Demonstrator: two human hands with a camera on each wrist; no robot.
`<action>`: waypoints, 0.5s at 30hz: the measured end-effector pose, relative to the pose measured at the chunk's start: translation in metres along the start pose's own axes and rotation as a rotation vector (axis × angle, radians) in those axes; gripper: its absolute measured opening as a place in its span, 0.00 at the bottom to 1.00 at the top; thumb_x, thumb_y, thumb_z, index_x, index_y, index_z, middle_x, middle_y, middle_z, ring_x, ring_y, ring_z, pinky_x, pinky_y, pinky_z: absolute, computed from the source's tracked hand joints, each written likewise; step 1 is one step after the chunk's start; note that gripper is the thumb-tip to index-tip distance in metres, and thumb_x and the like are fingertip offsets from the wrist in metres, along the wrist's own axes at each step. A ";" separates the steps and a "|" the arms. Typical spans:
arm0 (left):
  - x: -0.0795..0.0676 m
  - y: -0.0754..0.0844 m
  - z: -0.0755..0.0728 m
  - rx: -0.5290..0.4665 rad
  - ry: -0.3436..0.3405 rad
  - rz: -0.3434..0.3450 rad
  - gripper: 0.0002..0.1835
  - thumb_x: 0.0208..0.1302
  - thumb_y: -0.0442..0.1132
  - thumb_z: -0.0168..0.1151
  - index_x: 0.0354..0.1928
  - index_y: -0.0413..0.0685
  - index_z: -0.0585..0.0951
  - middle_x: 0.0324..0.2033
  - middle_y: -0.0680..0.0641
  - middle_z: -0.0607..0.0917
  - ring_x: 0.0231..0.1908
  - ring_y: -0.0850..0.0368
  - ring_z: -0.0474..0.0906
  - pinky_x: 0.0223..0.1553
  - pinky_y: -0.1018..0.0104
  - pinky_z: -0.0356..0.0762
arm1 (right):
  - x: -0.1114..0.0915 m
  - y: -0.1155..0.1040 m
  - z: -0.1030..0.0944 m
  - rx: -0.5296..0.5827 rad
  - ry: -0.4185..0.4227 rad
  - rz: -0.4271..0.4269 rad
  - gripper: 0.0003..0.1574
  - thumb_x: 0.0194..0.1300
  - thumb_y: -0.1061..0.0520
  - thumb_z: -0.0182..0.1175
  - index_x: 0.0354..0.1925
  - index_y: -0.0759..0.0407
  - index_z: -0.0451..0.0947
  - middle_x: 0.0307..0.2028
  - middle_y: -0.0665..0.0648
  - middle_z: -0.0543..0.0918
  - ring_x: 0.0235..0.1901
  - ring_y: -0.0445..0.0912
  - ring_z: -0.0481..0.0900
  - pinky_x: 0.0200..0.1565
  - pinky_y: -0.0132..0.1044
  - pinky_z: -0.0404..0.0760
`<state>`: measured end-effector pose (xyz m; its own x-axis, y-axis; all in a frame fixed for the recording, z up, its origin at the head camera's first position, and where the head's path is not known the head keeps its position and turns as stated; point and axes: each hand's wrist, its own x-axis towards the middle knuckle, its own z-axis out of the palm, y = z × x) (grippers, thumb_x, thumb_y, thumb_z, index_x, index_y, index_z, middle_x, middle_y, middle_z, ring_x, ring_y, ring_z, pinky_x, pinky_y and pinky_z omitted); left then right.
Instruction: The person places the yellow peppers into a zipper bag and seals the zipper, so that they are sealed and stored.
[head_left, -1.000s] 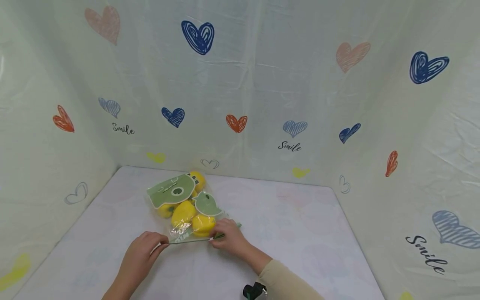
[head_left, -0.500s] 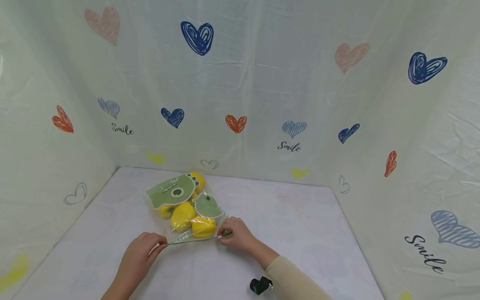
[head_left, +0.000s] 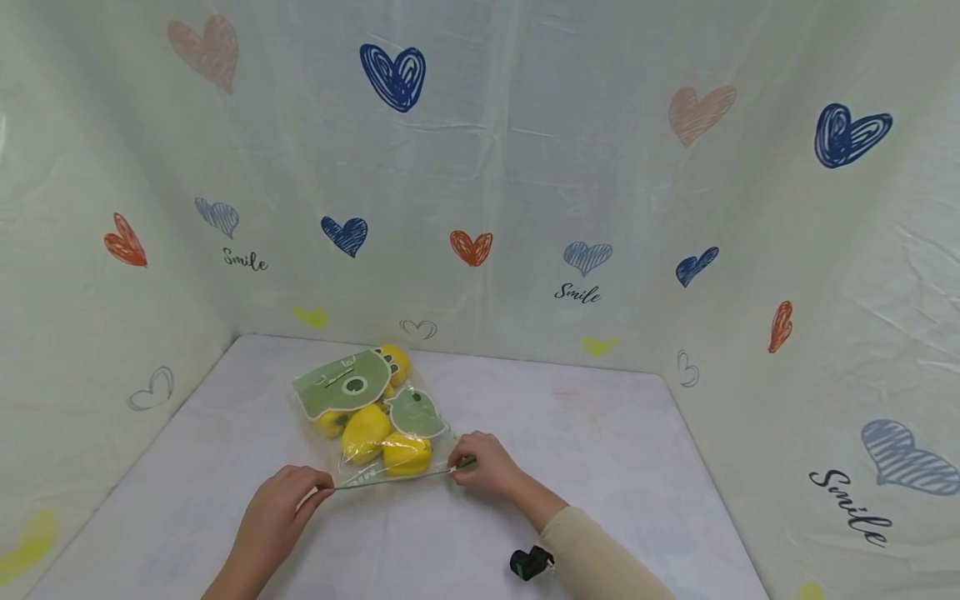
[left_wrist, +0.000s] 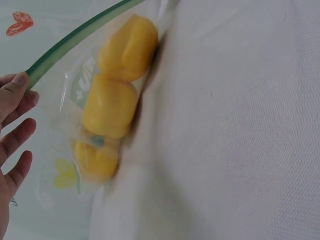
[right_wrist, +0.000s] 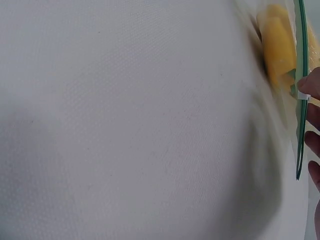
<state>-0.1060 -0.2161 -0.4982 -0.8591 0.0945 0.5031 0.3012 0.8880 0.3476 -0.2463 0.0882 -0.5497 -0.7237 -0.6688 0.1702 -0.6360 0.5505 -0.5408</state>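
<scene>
A clear zip bag (head_left: pixel 375 479) with green animal prints lies on the table, several yellow bell peppers (head_left: pixel 365 433) inside it. Its green zip strip (left_wrist: pixel 75 37) runs along the edge nearest the person. My left hand (head_left: pixel 281 504) pinches the strip's left end between thumb and forefinger; the other fingers are spread in the left wrist view. Close to the strip's right end, my right hand (head_left: pixel 491 467) pinches a small white slider (right_wrist: pixel 303 95). Past the slider, the strip's two green lines stand slightly apart in the right wrist view.
A white table (head_left: pixel 600 467) bears the bag, with a heart-printed curtain (head_left: pixel 517 167) behind it and at both sides. A small black device (head_left: pixel 529 564) shows beside the right sleeve (head_left: pixel 592 554).
My right hand has slid right along the zip strip with the slider, toward the strip's right end. The left hand keeps its pinch nearly in place. The bag has barely moved.
</scene>
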 end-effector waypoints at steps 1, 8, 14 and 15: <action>0.000 0.000 0.000 0.001 -0.007 -0.007 0.16 0.45 0.29 0.76 0.30 0.57 0.82 0.27 0.66 0.79 0.33 0.62 0.75 0.35 0.62 0.79 | 0.000 0.001 0.000 -0.003 0.001 0.000 0.06 0.54 0.58 0.71 0.32 0.48 0.85 0.30 0.37 0.80 0.33 0.33 0.71 0.41 0.28 0.71; 0.000 0.000 -0.001 0.004 -0.019 -0.015 0.15 0.46 0.29 0.76 0.30 0.56 0.82 0.27 0.65 0.79 0.33 0.62 0.75 0.35 0.61 0.80 | -0.003 0.006 -0.005 0.001 0.007 0.010 0.07 0.52 0.59 0.72 0.32 0.50 0.85 0.30 0.39 0.81 0.33 0.34 0.72 0.41 0.30 0.71; 0.000 -0.002 0.001 0.007 -0.006 -0.003 0.15 0.45 0.29 0.76 0.30 0.57 0.82 0.27 0.65 0.79 0.33 0.63 0.75 0.34 0.62 0.79 | -0.006 0.011 -0.009 -0.034 0.016 0.000 0.07 0.52 0.59 0.72 0.32 0.51 0.85 0.30 0.40 0.80 0.33 0.35 0.72 0.41 0.31 0.73; -0.001 -0.002 0.001 0.006 -0.006 -0.004 0.15 0.45 0.29 0.76 0.30 0.57 0.82 0.27 0.65 0.79 0.33 0.63 0.75 0.34 0.62 0.79 | -0.007 0.011 -0.009 -0.037 0.015 0.001 0.07 0.52 0.59 0.72 0.32 0.51 0.85 0.30 0.40 0.80 0.33 0.35 0.72 0.41 0.31 0.73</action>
<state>-0.1066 -0.2178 -0.5000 -0.8626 0.0940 0.4970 0.2955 0.8911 0.3444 -0.2512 0.1036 -0.5493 -0.7285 -0.6603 0.1823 -0.6442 0.5699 -0.5101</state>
